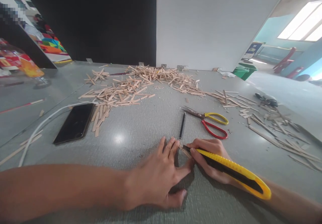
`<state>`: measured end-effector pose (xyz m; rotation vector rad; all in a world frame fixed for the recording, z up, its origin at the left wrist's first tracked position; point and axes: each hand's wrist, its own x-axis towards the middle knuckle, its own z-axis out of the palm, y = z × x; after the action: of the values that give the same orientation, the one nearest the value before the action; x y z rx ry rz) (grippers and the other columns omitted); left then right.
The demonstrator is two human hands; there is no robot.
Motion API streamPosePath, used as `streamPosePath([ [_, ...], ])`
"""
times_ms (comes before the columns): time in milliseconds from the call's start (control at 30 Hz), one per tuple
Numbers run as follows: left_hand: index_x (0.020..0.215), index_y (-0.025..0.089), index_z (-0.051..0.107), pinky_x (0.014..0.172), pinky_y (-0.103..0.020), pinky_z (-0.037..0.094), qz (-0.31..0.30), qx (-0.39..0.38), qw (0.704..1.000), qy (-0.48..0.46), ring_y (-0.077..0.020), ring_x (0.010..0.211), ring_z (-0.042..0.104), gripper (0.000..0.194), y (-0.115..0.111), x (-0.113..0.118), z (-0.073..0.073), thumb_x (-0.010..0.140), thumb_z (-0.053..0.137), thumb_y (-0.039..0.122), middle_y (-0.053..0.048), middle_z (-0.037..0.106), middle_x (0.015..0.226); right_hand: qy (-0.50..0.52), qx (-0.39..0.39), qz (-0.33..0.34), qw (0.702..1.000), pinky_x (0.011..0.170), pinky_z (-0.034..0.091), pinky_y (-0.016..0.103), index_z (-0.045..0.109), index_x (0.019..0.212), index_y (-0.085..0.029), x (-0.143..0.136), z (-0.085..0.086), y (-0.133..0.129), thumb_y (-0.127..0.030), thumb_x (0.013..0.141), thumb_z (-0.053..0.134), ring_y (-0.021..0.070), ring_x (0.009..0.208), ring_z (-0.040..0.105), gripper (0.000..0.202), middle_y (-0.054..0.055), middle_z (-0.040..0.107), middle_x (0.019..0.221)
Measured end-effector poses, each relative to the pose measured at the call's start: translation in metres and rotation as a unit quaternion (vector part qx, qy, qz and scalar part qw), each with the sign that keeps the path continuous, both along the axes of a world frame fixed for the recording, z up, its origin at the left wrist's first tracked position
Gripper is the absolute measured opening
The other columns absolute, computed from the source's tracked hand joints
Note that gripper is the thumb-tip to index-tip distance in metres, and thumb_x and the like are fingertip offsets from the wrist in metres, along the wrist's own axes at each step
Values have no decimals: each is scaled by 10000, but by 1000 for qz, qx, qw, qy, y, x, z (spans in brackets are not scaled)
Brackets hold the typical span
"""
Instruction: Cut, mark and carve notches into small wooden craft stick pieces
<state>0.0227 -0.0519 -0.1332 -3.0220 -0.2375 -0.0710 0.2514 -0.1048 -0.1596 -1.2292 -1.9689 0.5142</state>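
Note:
My right hand (pixel 213 157) is closed around a yellow and black utility knife (pixel 233 170), its tip end pointing left toward the tabletop. Under that tip lies a small wooden stick (pixel 185 152), partly covered by my fingers. My left hand (pixel 163 173) lies spread on the table with its fingertips at the stick, close to the knife's tip. Just beyond the fingers is a dark pen (pixel 182 126). Scissors with one yellow and one red handle (pixel 208 120) rest to the right of the pen, their blades apart.
A long heap of wooden sticks (pixel 151 78) stretches across the back of the grey table (pixel 151 116). On the left are a phone (pixel 75 123), a white cable (pixel 37 128) and a bottle (pixel 27 64). Wood strips (pixel 284 143) are scattered at right. A black and white panel (pixel 196 22) stands behind.

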Motion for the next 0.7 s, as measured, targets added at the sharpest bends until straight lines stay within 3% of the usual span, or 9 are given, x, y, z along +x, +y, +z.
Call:
streamPosePath([
  [433,1555,81,391,1103,-626,382,-10,-9,1000,-6,-498,1366,528,751,1,1,-1,990,459,571,-352,555,1438,5,-7,-5,1000,514,366,298,600,806,-212,2,-1,-2,-249,1028,506,143,516,488,243,-11,534,625],
  [700,1512,76,449,1184,-558,305,-33,11,999,-18,-460,1369,545,774,2,1,-8,940,501,594,-311,620,1389,83,-27,-62,994,498,403,263,644,828,-200,-3,5,-1,-294,1030,535,116,447,529,248,-40,597,542],
])
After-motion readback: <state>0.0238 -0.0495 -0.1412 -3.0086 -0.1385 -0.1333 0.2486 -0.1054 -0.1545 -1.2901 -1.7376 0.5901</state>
